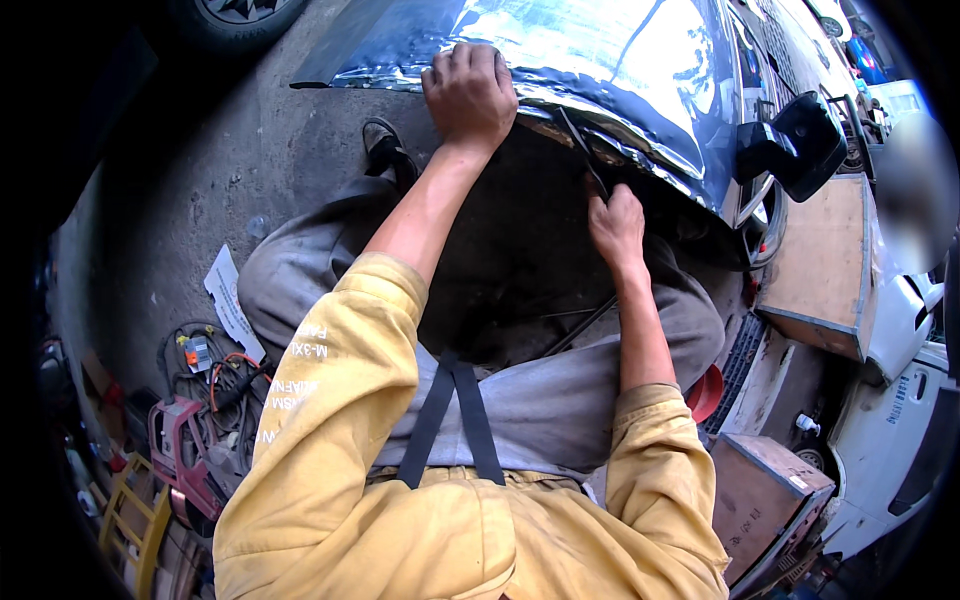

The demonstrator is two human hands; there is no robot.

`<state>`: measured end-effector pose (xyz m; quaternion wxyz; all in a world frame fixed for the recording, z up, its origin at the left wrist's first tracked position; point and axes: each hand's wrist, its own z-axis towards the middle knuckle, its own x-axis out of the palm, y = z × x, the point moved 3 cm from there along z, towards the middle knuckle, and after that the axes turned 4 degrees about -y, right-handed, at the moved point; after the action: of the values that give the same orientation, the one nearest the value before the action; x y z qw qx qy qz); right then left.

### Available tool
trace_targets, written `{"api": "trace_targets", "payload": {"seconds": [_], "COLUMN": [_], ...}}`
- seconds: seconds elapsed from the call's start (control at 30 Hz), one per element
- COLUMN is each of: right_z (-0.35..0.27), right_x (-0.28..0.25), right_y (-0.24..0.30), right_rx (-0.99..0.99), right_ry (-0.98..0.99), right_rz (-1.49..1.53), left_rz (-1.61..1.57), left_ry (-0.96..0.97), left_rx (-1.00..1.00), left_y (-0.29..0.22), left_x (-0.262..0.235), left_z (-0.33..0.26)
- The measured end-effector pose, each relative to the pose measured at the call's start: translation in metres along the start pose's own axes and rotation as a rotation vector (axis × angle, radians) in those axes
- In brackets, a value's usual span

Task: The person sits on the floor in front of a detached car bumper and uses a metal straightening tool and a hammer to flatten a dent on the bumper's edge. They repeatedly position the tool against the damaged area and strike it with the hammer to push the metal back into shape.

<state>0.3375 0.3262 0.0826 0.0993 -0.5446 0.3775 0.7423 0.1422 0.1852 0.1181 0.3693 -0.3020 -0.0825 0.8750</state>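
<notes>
Bright daylight glares off the glossy car panel (pixel 600 60) (shadow beneath), while fisheye edges bend and darken.

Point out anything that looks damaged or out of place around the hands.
The car panel under the left hand has a ragged, crumpled lower edge. The right hand grips a thin dark tool there. Loose cables and paper litter the ground.

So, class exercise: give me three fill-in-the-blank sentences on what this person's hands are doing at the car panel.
1. The left hand presses flat on the shiny ____ car panel.
2. The right hand grips a thin dark ____ under the panel's edge.
3. Both sleeves are ____ in colour.

Missing words: blue; tool; yellow
</notes>
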Motion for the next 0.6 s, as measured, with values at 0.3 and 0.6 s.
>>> {"api": "trace_targets", "payload": {"seconds": [0.3, 0.6], "right_z": [-0.017, -0.055], "right_x": [-0.002, 0.006], "right_y": [0.018, 0.037], "right_rx": [0.075, 0.142], "right_ry": [-0.054, 0.191], "right_rz": [-0.213, 0.213], "left_rz": [-0.016, -0.46], "left_ry": [-0.037, -0.068], "left_rx": [-0.012, -0.127], "left_y": [-0.002, 0.009], "left_x": [0.001, -0.037], "left_z": [-0.001, -0.006]}}
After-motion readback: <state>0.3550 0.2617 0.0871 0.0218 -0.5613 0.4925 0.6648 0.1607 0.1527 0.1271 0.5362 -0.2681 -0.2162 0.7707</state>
